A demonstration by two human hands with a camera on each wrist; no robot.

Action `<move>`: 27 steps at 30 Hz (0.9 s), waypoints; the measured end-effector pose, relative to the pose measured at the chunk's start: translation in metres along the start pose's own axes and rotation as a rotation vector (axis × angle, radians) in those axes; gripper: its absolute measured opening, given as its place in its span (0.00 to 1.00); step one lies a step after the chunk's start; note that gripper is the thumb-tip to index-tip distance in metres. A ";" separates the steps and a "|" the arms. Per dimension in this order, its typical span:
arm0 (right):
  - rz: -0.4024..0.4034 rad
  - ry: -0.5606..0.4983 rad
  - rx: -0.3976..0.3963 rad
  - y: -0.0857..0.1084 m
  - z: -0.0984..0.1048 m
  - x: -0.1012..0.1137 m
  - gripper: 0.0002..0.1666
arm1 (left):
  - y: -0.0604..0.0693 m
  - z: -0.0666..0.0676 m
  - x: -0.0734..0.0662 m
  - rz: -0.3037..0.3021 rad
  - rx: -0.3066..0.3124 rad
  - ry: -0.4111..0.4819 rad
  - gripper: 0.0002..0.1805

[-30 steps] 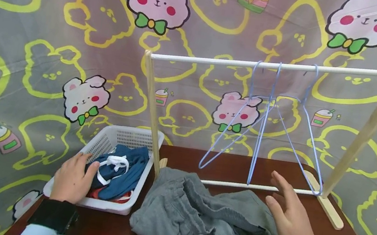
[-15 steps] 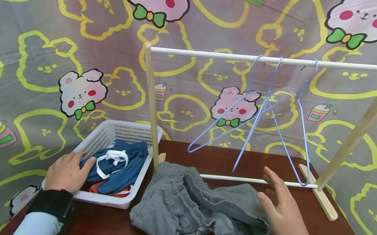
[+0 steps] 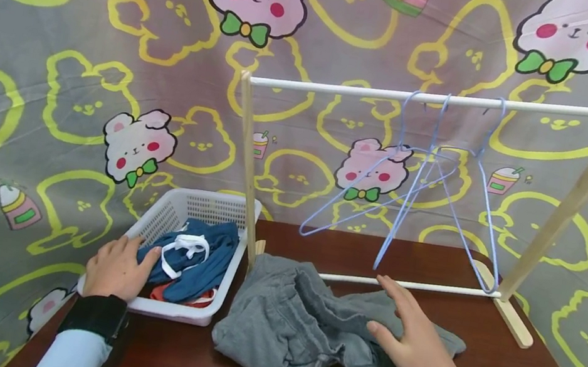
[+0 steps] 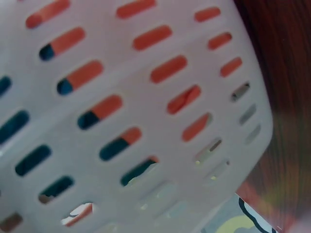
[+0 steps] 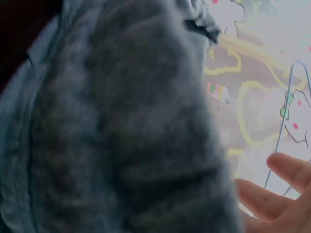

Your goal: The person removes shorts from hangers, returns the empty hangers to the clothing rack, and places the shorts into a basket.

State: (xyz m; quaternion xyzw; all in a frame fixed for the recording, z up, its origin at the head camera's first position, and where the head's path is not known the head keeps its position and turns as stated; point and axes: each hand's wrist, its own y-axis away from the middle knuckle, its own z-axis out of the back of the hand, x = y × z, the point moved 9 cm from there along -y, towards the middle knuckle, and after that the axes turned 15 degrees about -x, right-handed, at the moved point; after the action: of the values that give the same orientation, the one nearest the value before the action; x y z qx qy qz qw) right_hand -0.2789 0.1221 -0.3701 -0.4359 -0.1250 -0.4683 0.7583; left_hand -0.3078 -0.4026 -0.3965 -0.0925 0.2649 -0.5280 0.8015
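Observation:
My left hand (image 3: 118, 269) lies at the left side of the white basket (image 3: 178, 312), its thumb toward the blue garment (image 3: 211, 260) with white drawstrings. Some red cloth (image 3: 199, 301) shows beneath that garment. The left wrist view is filled by the slotted basket wall (image 4: 29, 63); no hand appears there. Above the right part of the crumpled grey drawstring pants (image 3: 267, 325) is my right hand (image 3: 418, 348), fingers extended and nothing gripped. In the right wrist view the grey cloth (image 5: 146, 121) looms close beside the fingers (image 5: 289, 170); contact is unclear.
Behind the pants stands a wooden rack (image 3: 570, 206) with a white top rod (image 3: 331, 89) and a lower rod. Three blue hangers (image 3: 488, 200) hang from it. A patterned curtain (image 3: 61, 174) closes off the back, and the brown table (image 3: 166, 354) lies below.
My right hand has moved left, further over the grey pants. The left and middle hangers have swung leftward at the bottom. My left hand stays at the basket.

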 end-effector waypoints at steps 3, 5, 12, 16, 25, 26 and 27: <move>0.003 0.034 0.049 0.002 -0.015 0.001 0.45 | 0.001 0.001 0.003 0.012 0.008 0.000 0.43; 0.011 0.059 0.075 0.001 -0.024 0.002 0.47 | 0.001 0.002 0.006 0.020 0.010 -0.001 0.44; 0.013 0.127 0.190 -0.002 -0.062 -0.002 0.48 | 0.000 0.001 0.007 0.032 0.014 -0.002 0.45; -0.001 0.153 0.268 -0.003 -0.084 -0.005 0.50 | 0.001 -0.001 0.006 0.035 0.016 -0.006 0.44; -0.024 0.202 0.419 -0.007 -0.122 -0.009 0.60 | 0.001 -0.001 0.003 0.032 0.005 -0.005 0.44; -0.030 0.207 0.437 -0.007 -0.126 -0.010 0.62 | 0.000 -0.001 0.002 0.028 0.003 -0.005 0.44; -0.030 0.217 0.455 -0.006 -0.130 -0.011 0.63 | 0.000 -0.001 0.001 0.026 0.002 -0.003 0.44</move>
State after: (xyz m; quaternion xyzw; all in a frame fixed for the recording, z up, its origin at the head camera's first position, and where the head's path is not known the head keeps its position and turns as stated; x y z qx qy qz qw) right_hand -0.3180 0.0262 -0.4503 -0.1991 -0.1516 -0.4834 0.8388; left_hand -0.3079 -0.4035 -0.3976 -0.0890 0.2644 -0.5177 0.8088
